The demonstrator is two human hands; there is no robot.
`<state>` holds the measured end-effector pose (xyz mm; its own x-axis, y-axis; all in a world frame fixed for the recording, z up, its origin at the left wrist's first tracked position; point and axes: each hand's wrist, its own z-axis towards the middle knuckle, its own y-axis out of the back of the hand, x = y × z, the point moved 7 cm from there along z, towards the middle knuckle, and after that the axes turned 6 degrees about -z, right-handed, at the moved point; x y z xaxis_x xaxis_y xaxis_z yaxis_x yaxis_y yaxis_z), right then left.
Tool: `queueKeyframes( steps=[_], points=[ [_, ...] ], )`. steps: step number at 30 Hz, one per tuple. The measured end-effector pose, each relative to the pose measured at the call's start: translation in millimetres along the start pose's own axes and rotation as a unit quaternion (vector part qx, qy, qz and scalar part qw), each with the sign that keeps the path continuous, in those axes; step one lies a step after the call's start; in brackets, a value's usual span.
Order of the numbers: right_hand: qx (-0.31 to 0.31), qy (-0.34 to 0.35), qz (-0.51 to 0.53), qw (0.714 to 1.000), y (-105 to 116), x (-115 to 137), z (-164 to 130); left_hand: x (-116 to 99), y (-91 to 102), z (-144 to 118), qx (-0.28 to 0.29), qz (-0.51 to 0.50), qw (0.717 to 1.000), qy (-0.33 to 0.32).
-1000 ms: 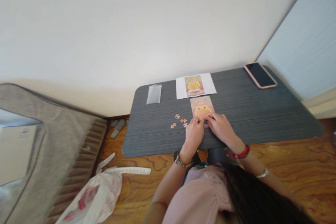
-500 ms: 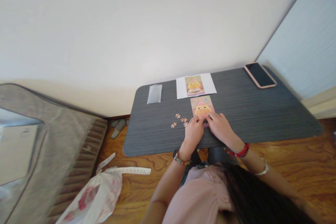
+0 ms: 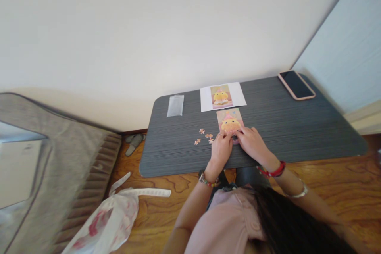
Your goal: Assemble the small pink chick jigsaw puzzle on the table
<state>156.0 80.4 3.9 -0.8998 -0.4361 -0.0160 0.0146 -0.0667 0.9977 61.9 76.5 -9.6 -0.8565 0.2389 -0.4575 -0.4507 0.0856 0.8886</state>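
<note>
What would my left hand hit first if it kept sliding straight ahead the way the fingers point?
Probably the puzzle: the left hand points up the table, fingertips at the puzzle's near left edge. Beyond lies the printed reference sheet. The loose pieces sit off to its left.

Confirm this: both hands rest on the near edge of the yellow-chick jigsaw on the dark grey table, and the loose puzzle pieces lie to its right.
Wrong on one point. The head view shows the loose tan puzzle pieces lying left of the yellow-chick jigsaw, not right. The left hand and right hand do rest on its near edge, on the dark grey table.
</note>
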Motion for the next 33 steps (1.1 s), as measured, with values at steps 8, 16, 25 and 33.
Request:
queueKeyframes(
  steps=[8,16,25,33],
  points=[
    [0.001,-0.005,-0.003,1.000,-1.9,-0.1,1.5,1.6,1.1,3.7,-0.025,0.007,0.999,0.026],
    [-0.038,0.003,0.017,0.999,-5.5,-3.6,3.6,2.3,0.7,6.3,-0.021,0.016,0.998,0.048],
    [-0.068,0.012,0.011,0.998,-6.8,-3.7,3.7,5.3,1.2,5.6,-0.040,0.008,0.997,0.060],
    [-0.079,0.004,0.013,0.997,-3.8,-3.1,4.6,6.6,3.7,5.9,-0.061,-0.011,0.994,0.093]
  ],
)
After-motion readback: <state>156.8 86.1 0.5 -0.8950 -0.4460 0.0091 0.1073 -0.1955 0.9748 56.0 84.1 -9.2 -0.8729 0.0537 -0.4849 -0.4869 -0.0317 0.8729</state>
